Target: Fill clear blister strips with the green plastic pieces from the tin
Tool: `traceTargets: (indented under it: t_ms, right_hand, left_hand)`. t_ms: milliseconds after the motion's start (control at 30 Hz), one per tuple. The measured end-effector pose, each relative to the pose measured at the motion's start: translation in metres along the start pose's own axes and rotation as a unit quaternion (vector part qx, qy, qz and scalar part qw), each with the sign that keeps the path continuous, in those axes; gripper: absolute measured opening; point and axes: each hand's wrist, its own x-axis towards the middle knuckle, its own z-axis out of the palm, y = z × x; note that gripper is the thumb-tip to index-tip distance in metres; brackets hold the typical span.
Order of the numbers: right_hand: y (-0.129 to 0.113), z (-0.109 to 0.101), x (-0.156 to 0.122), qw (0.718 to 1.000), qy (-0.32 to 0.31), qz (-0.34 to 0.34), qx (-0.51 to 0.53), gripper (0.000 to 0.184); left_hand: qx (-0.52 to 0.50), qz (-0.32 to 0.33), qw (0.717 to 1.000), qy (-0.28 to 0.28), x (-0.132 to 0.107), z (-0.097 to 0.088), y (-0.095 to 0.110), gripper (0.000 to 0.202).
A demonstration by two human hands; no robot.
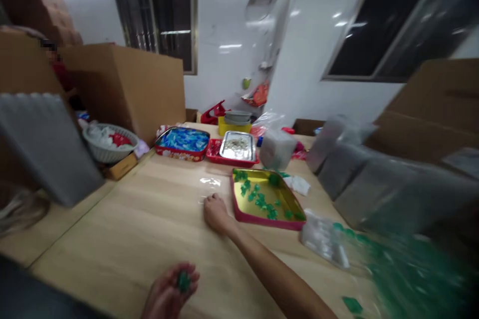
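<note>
My left hand (168, 291) is at the bottom edge of the view, its fingers curled around a small green piece (183, 281). My right hand (216, 213) rests on the pale wooden table (123, 229), beside the left corner of a gold tray with a pink-red rim (267, 226). Its fingers curl down, and nothing shows in them. Several green pieces (262, 202) lie in the tray. To the lower right, a blurred green mass (407, 279) fills the frame's corner, and one loose green piece (352, 305) lies on the table. A clear plastic bag (322, 239) lies beside the tray.
A blue-filled tin (182, 140), a silver tray on red (236, 147) and a clear bag (277, 147) stand beyond the gold tray. Grey packs (374, 184) and cardboard sheets (430, 104) rise at right. A person (56, 65) stands behind cardboard (127, 89) at far left, near a white basket (110, 142).
</note>
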Motion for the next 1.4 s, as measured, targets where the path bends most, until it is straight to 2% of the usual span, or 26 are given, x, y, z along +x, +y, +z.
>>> traceTargets:
  t_ms: [33,67,167,233,300,400,467,533,633,733,833,1000,1133,1233,1400]
  right_hand:
    - [-0.007,0.005,-0.02,1.0,0.0,-0.017,0.004,0.021]
    - [-0.013,0.01,-0.043,1.0,-0.001,-0.03,0.007,0.021]
    - [-0.023,0.019,-0.113,0.998,0.007,-0.055,0.029,0.018]
    - [-0.024,0.022,-0.154,0.994,0.044,-0.063,0.077,0.018]
    - [-0.023,0.02,-0.186,0.985,0.069,-0.07,0.141,0.019]
    - [-0.019,0.005,-0.211,0.957,0.122,-0.061,0.256,0.021]
    - [-0.019,-0.011,-0.214,0.928,0.168,-0.038,0.331,0.019]
    - [-0.022,-0.025,-0.211,0.904,0.177,-0.022,0.389,0.016]
    - [-0.029,-0.037,-0.203,0.892,0.137,-0.029,0.429,0.019]
    - [-0.036,-0.038,-0.198,0.89,0.096,-0.037,0.444,0.017]
    - [-0.038,-0.034,-0.198,0.875,0.089,-0.019,0.476,0.01]
    - [-0.029,-0.028,-0.199,0.865,0.068,0.054,0.494,0.013]
    - [-0.019,-0.026,-0.201,0.846,0.063,0.076,0.523,0.018]
    - [-0.019,-0.026,-0.204,0.836,0.086,0.076,0.537,0.022]
    - [-0.022,-0.024,-0.203,0.869,0.198,0.05,0.451,0.022]
  left_hand:
    - [-0.038,0.019,0.998,-0.051,0.0,0.001,0.003,0.029]
    - [-0.059,0.04,0.995,-0.075,-0.001,0.004,0.005,0.031]
    - [-0.061,0.064,0.992,-0.093,-0.005,0.017,0.008,0.029]
    - [-0.052,0.068,0.991,-0.098,-0.009,0.025,0.007,0.03]
    - [-0.047,0.067,0.991,-0.109,-0.012,0.032,0.003,0.032]
    - [-0.036,0.059,0.99,-0.126,-0.015,0.038,-0.004,0.035]
    - [-0.025,0.053,0.988,-0.139,-0.017,0.041,-0.008,0.038]
    - [-0.016,0.047,0.987,-0.153,-0.02,0.043,-0.012,0.044]
    - [-0.01,0.037,0.983,-0.177,-0.023,0.045,-0.018,0.055]
    - [-0.005,0.045,0.981,-0.188,-0.026,0.044,-0.023,0.061]
    - [0.009,0.069,0.985,-0.16,-0.027,0.043,-0.025,0.052]
    - [0.109,0.082,0.978,-0.158,-0.023,0.052,-0.022,0.014]
    - [0.115,0.077,0.981,-0.133,-0.02,0.062,-0.023,0.017]
    - [0.107,0.073,0.983,-0.13,-0.019,0.068,-0.024,0.018]
    - [0.11,0.079,0.984,-0.114,-0.02,0.071,-0.025,0.019]
